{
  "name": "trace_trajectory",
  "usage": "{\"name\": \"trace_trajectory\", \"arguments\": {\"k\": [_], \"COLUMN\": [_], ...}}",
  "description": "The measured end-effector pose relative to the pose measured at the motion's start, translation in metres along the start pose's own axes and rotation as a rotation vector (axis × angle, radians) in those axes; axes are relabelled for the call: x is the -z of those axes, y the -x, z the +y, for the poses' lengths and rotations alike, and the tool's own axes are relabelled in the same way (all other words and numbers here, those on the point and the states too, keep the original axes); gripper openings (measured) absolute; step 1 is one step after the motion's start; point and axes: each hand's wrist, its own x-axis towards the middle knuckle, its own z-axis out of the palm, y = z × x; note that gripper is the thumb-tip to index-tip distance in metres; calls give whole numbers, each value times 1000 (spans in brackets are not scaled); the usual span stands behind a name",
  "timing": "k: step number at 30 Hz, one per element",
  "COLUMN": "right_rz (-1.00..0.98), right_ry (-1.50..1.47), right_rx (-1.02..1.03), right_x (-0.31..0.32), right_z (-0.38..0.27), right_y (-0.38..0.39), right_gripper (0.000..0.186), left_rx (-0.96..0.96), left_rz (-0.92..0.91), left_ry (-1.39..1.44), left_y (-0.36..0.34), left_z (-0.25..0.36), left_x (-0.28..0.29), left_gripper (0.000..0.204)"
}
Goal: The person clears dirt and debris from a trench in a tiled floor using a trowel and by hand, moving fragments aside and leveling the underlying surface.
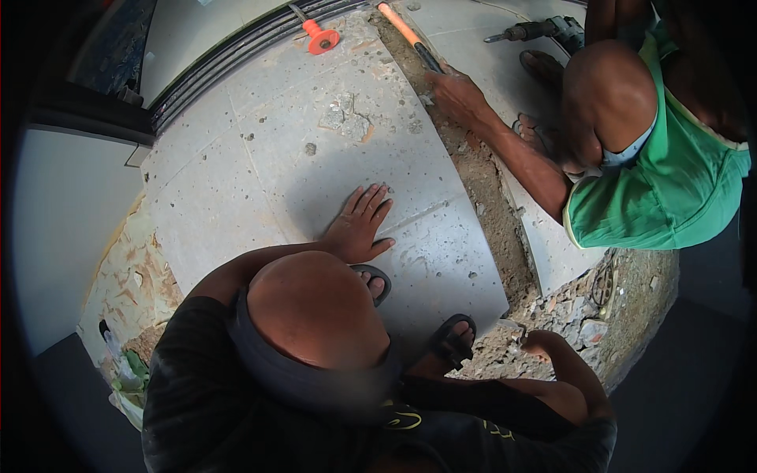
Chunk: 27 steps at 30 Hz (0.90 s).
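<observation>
My left hand lies flat on a pale grey floor tile, its fingers spread and nothing in it. Lower right, my right hand is down at the broken rubble beside the tile edge. Its fingers curl inward, and what they hold, if anything, is hidden. My bent knee and sandalled feet are between my arms. Beyond the left hand, broken mortar pieces are scattered on the tiles.
A co-worker in green squats at right, one hand on an orange-and-black tool handle over a dug-out strip. A chisel with a red hand guard lies by the door track. A power drill rests upper right.
</observation>
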Motion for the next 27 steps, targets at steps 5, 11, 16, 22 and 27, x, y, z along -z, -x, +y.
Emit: {"name": "trace_trajectory", "arguments": {"k": [5,11,16,22,27], "right_rz": [10,1,-1,1,-2], "right_ry": [-26,13,43,42,8], "right_rx": [-32,-34,-38,-32,-34], "right_x": [-3,-5,0,5,4], "right_z": [4,9,-3,-14,-11], "right_y": [-8,-15,-2,20,14], "right_gripper": [36,40,44,46,44], "left_rx": [1,2,15,15,7], "left_rz": [12,28,23,17,32], "left_ry": [0,11,15,22,45], "left_y": [1,0,3,4,4], "left_z": [1,2,1,0,-1], "left_x": [1,3,5,0,-3], "left_gripper": [82,81,81,81,80]}}
